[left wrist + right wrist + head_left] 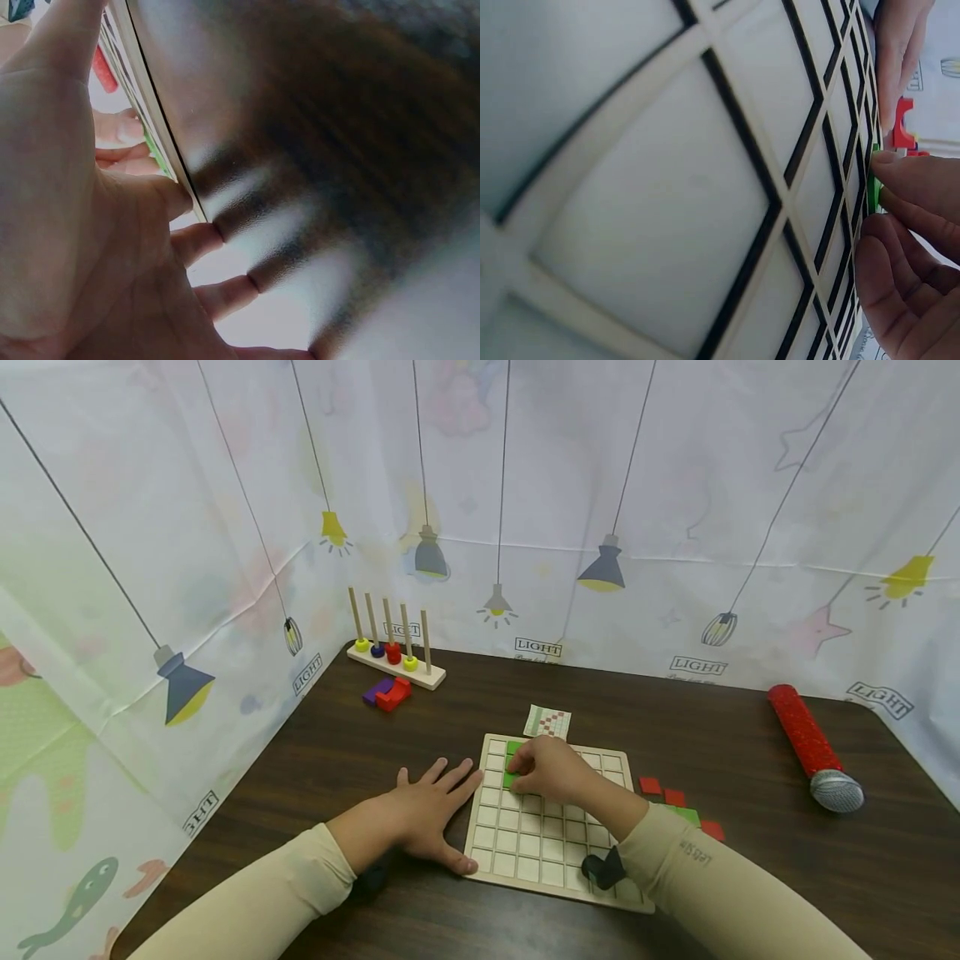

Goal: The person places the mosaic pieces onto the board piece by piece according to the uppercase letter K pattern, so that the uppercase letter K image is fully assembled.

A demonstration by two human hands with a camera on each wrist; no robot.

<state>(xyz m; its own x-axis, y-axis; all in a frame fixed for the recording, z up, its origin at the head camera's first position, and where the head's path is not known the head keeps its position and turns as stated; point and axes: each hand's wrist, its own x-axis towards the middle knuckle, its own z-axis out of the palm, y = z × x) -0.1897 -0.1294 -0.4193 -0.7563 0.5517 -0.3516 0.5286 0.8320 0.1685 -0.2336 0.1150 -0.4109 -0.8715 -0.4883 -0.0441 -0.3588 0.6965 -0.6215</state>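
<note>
A pale wooden grid board (528, 846) lies on the dark table, with a strip of green tiles (512, 747) in its upper left squares. My right hand (555, 768) reaches over the board, thumb and fingertips pinching at a green tile (875, 180) low against the grid. My left hand (431, 810) is spread on the table at the board's left side, thumb by the lower left corner and index fingertip by the left edge. The left wrist view shows its splayed fingers (225, 296) beside the board's edge.
Behind the board lies a small printed pattern card (547, 721). Loose red tiles (650, 786) and green tiles (684, 814) lie to its right, partly behind my forearm. A red microphone (806, 735) rests far right. At back left are a peg stand (431, 677) and notched blocks (393, 695).
</note>
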